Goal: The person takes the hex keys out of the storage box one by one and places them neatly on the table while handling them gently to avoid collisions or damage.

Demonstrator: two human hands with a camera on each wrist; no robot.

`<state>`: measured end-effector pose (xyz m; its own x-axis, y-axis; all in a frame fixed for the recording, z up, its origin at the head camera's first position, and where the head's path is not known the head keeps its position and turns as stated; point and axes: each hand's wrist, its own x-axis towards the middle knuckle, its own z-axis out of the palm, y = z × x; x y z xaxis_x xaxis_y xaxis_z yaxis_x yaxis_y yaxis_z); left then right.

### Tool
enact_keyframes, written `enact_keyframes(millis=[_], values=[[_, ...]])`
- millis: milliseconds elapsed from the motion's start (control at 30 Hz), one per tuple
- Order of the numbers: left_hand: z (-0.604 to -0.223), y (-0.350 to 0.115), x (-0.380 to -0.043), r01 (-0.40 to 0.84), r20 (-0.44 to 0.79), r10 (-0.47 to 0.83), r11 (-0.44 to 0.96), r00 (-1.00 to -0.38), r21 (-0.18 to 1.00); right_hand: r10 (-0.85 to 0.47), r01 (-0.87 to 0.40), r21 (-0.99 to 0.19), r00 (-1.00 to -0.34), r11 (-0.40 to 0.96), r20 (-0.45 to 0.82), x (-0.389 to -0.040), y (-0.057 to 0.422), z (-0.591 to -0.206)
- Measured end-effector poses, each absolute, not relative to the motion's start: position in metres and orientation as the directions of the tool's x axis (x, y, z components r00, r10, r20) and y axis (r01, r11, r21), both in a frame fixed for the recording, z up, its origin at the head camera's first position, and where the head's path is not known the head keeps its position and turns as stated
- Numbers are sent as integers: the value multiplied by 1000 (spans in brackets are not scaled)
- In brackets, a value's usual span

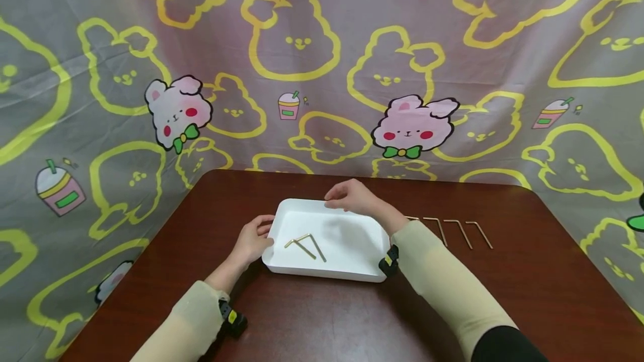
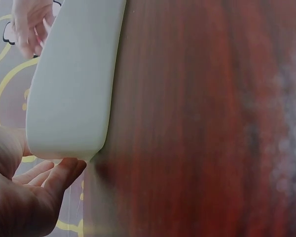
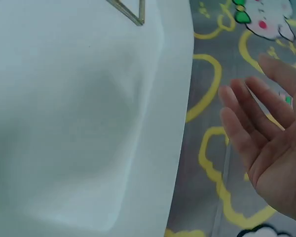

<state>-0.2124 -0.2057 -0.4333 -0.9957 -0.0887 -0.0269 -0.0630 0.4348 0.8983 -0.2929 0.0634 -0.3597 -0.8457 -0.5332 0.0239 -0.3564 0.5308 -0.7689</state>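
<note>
My left hand holds the white tray by its left end, the thumb at the rim and the fingers against the outer wall. Inside the tray, toward its left side, two gold-coloured L-shaped rods lie across each other. Over the tray's far rim hovers my right hand, its fingers loosely bent. In the right wrist view that hand has nothing between fingers and thumb. Its shadow falls on the tray floor.
Several more gold-coloured L-shaped rods lie in a row on the brown table, right of the tray; my right forearm partly hides the row. A patterned curtain hangs behind and beside the table.
</note>
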Motion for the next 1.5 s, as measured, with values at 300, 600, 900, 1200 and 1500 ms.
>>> enact_keyframes(millis=[300, 600, 900, 1200, 1500], values=[[-434, -208, -213, -61, -20, -95, 449, -995, 892, -629, -454, -705, -777, 545, 14, -298, 27, -350], [-432, -207, -210, -55, -17, -89, 446, -996, 894, -654, -488, -656, -756, 576, -11, -304, 3, -369], [-433, -206, -211, -43, -10, -79, 429, -997, 902, -708, -576, -568, -707, 588, -15, -309, 0, -386], [-433, -206, -212, -49, -14, -85, 426, -996, 903, -711, -534, -578, -694, 617, -118, -310, -2, -399], [-434, -207, -210, -53, -17, -87, 427, -996, 903, -724, -539, -581, -678, 610, -131, -309, -2, -408]])
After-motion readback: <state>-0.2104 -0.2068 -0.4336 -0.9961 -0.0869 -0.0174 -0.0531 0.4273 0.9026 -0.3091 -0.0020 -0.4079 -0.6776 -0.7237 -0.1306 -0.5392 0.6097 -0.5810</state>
